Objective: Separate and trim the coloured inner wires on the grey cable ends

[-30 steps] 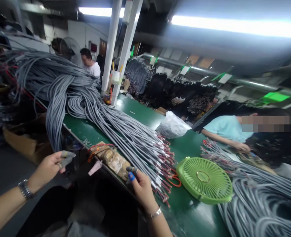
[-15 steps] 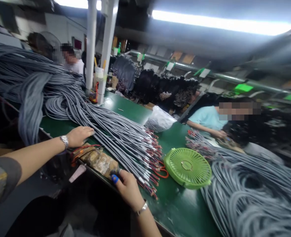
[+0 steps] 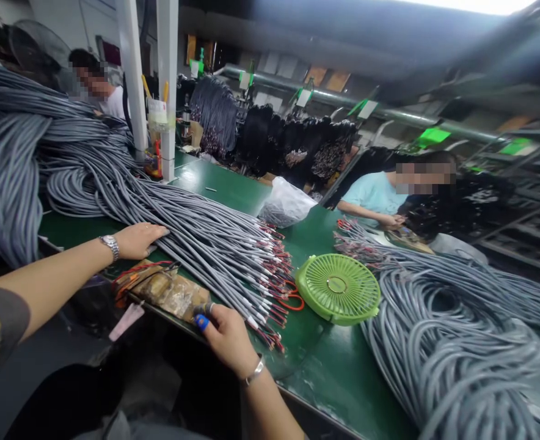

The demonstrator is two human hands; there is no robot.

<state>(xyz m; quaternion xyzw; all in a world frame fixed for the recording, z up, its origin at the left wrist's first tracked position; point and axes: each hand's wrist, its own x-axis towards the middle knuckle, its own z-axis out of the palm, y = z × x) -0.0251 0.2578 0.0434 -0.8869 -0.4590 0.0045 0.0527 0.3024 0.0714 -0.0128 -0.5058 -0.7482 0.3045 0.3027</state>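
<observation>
My left hand (image 3: 139, 241), with a metal watch at the wrist, lies on the near side of a large bundle of grey cables (image 3: 197, 235), fingers stretched out over them. The cables end at the right in white sleeves and thin red and dark wires. My right hand (image 3: 228, 336) is closed at the right end of a brown, tape-wrapped block (image 3: 173, 294) at the table's near edge. Its thumb has a blue wrap, and a fingertip wears a dark cover. What lies between those fingertips is hidden. Orange and dark wires (image 3: 130, 278) lie at the block's left end.
A green fan (image 3: 338, 288) lies right of the wire ends on the green table (image 3: 306, 360). More grey cables (image 3: 453, 360) are coiled at the right. A plastic bag (image 3: 286, 201) and white posts (image 3: 167, 91) stand behind. Across the table, a person in light blue (image 3: 375, 192) works with both hands.
The view has shifted, so everything sits slightly further left and higher. Both hands keep nearly the same places on the cables and by the block.
</observation>
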